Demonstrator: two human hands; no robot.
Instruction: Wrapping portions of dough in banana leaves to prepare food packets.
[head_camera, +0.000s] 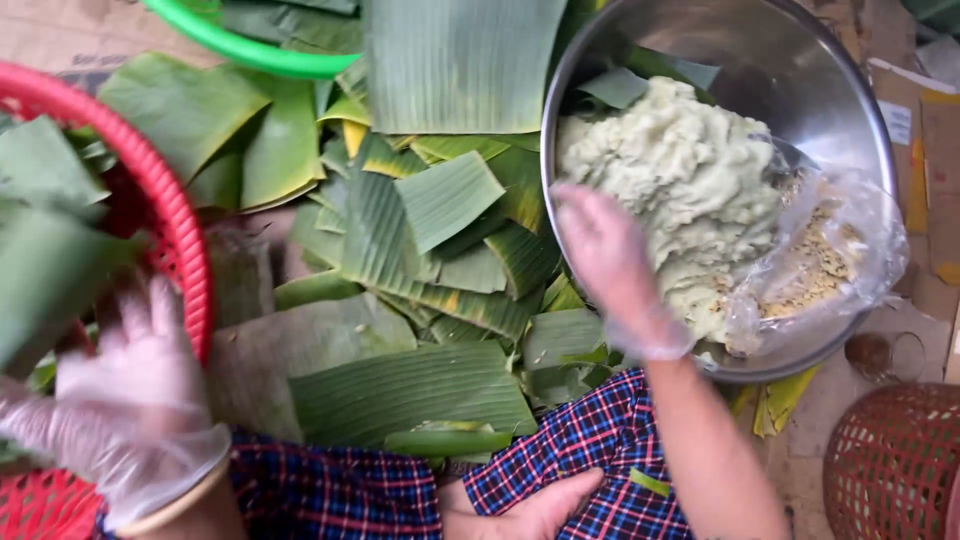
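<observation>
Head view: the right hand (610, 265), in a thin clear glove, reaches over the rim of the steel bowl (850, 90) with fingers loosely spread, touching the edge of the pale green dough (690, 170); it pinches nothing that I can see. A plastic bag (820, 260) of crumbly filling lies in the bowl beside the dough. The left hand (135, 390), also gloved, is open with fingers fanned, resting at the red basket (185, 225) that holds cut leaves (40, 170). Many banana leaves (420, 390) lie piled between basket and bowl. By my judgement little is done: the dough mound is large and no leaf looks wrapped.
</observation>
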